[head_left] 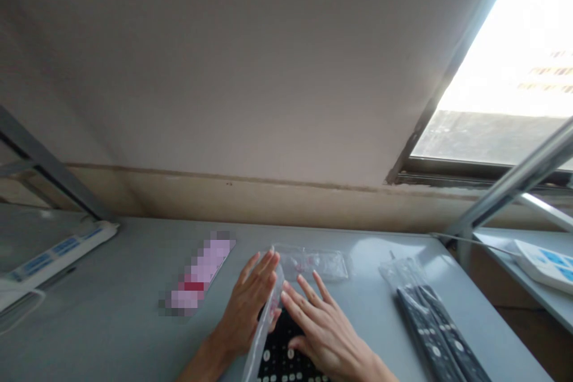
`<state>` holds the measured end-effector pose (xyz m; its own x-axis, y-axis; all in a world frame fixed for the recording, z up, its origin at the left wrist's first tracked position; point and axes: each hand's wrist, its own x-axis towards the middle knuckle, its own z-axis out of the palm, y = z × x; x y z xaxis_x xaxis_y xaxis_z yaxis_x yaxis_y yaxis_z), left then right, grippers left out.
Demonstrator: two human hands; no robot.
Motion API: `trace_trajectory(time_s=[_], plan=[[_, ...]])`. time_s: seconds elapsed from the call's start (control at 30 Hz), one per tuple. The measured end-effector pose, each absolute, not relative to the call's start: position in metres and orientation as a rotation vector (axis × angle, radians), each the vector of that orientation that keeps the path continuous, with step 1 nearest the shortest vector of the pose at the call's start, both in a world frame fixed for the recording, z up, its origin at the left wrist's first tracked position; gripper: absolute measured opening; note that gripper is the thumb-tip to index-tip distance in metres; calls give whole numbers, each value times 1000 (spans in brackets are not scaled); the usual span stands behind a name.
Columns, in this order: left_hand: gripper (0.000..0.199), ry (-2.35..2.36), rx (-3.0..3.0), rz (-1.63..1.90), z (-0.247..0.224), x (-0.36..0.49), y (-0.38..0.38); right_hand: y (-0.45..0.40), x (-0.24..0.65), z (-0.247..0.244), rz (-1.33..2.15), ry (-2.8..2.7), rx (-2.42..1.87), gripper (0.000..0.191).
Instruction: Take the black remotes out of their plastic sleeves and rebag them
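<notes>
Black remote controls (pixel 280 340) with white buttons lie side by side in front of me at the bottom middle, partly hidden by my hands. Along their left side runs a clear plastic sleeve (pixel 258 343), its edge raised. Against this edge rests my left hand (pixel 248 295), fingers stretched out, its thumb tip showing on the right side of the plastic. My right hand (pixel 320 325) lies flat over the remotes with its fingers spread. Just beyond the fingertips is another clear plastic bag (pixel 320 264), flat on the table.
To the right, two more black remotes (pixel 436 334) lie in clear plastic. A pink, pixelated item (pixel 201 271) is on the table (pixel 134 286) at left. Power strips (pixel 58 256) sit at both sides, beside metal frame bars (pixel 49 161). A wall and window (pixel 501 137) stand behind.
</notes>
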<state>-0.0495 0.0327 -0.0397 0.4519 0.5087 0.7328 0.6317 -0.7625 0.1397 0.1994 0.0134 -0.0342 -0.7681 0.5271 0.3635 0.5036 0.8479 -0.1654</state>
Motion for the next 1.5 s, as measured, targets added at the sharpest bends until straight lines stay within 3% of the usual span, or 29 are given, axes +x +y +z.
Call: trace_trajectory(time_s=[0.17,0.37,0.63,0.93,1.17,1.5], plan=[[75,-863,-2529,-1197,-30,-44,26,18,201,-33,-12,-2636,-721,85],[79,-761,-2317,-1168,-26,-49,28,26,216,-41,-243,-2409,-781,72],[79,-872,-2281,-1007,-31,-55,35,34,232,-51,-373,-2100,-879,81],[59,-1254,-2422,-904,-32,-45,42,36,236,-55,-360,-2068,-1083,69],[59,-1337,-2469,-854,-26,-41,40,33,233,-51,-288,-2136,-1223,58],[58,-1398,-2525,-832,-16,-35,37,30,231,-39,-196,-2200,-1321,59]])
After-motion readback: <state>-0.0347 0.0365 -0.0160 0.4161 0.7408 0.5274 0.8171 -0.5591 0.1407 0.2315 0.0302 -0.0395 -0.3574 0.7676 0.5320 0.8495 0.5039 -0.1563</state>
